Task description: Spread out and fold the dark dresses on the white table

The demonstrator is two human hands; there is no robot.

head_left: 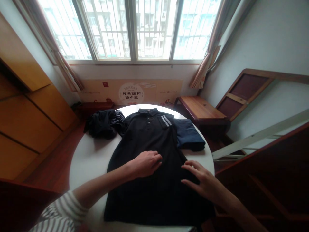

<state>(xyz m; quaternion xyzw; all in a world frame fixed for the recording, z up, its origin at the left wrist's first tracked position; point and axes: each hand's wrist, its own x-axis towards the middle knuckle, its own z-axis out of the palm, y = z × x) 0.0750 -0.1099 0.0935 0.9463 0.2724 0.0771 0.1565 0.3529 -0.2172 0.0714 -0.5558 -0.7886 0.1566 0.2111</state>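
Note:
A long black polo shirt (145, 141) lies spread front side up, its collar toward the window and its hem near me. Two pale stripes cross the sleeve on the right, which is folded in over the chest. Over the middle of the shirt is my left hand (148, 162), its fingers loosely bent and slightly apart, with no cloth visibly gathered in them. My right hand (199, 177) hovers at the shirt's right side edge, open, thumb and fingers apart. Whether the fingertips touch the fabric I cannot tell.
The round white table (84, 161) holds a crumpled dark garment (102, 124) at the left and folded navy clothing (190, 135) at the right. Beyond it stand a small wooden table (202, 108) and a window. Wooden cabinets (31, 119) line the left side.

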